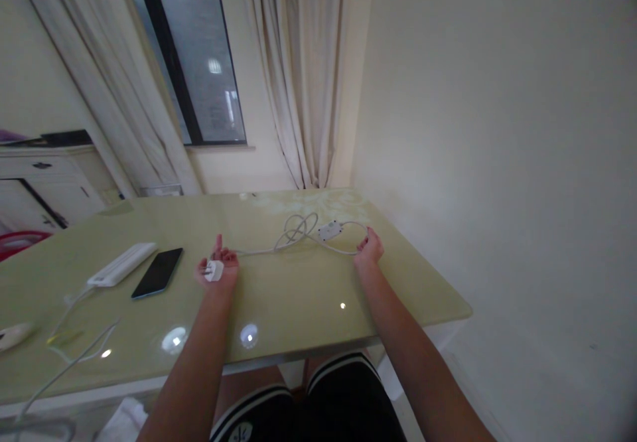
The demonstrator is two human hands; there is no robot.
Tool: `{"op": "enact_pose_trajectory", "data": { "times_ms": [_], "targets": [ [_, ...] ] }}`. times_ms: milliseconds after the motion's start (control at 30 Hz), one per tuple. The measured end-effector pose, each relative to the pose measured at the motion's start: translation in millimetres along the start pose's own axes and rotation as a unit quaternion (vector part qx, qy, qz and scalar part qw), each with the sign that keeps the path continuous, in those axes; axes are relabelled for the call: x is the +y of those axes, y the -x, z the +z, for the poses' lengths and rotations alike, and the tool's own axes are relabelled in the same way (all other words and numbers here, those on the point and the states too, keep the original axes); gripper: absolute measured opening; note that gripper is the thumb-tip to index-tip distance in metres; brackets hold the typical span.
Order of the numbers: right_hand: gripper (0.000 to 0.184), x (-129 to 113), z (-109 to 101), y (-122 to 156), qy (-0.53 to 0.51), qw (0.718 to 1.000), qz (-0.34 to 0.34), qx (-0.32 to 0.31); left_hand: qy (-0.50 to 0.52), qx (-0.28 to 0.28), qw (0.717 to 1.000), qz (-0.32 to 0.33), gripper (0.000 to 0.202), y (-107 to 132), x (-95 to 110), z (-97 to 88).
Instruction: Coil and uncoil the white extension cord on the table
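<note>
A white two-prong plug [214, 271] rests against the palm of my left hand [221, 256], which is turned up over the table with one finger pointing away and the others curled. From that hand a white cord [269, 251] runs right into a loose tangle of loops. My right hand [370, 247] is closed on a bend of the same cord at the right side. Between the tangle and my right hand, a small white box with dark dots [330, 231] joins the cord and lies on the table.
A black phone [158, 273] and a white power strip [123, 265] lie left of my left hand. The strip's cable [70, 312] trails toward the front left, near a white rounded object [14, 336]. A wall [497, 163] bounds the right side of the glossy table [298, 302].
</note>
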State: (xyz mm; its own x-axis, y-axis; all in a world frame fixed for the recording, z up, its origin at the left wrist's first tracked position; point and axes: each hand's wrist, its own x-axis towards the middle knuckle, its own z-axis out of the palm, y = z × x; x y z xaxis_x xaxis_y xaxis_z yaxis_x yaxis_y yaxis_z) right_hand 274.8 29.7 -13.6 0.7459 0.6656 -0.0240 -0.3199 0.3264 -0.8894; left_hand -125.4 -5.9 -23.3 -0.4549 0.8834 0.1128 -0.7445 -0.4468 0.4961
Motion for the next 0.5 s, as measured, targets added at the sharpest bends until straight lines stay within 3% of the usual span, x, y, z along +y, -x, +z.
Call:
{"op": "enact_pose_trajectory", "data": {
  "times_ms": [233, 333, 433, 500],
  "targets": [
    [0.026, 7.2, -0.9, -1.3, 0.06, 0.997, -0.016, 0.053, 0.012, -0.002, 1.0, 0.005, 0.023, 5.8, -5.4, 8.2],
    [0.028, 0.4, -3.4, 1.6, 0.099, 0.992, -0.051, 0.061, -0.038, -0.025, 0.999, 0.028, 0.019, 9.1, -7.7, 17.3],
    [0.037, -8.0, -3.2, 11.0, 0.206, 0.962, -0.175, 0.025, -0.165, 0.005, 0.986, 0.04, 0.01, 14.3, -12.8, 29.3],
    [0.04, -8.6, -0.4, 23.2, 0.292, 0.91, -0.288, -0.063, -0.257, 0.038, 0.964, 0.062, 0.02, 19.8, -16.0, 37.4]
  ]
}}
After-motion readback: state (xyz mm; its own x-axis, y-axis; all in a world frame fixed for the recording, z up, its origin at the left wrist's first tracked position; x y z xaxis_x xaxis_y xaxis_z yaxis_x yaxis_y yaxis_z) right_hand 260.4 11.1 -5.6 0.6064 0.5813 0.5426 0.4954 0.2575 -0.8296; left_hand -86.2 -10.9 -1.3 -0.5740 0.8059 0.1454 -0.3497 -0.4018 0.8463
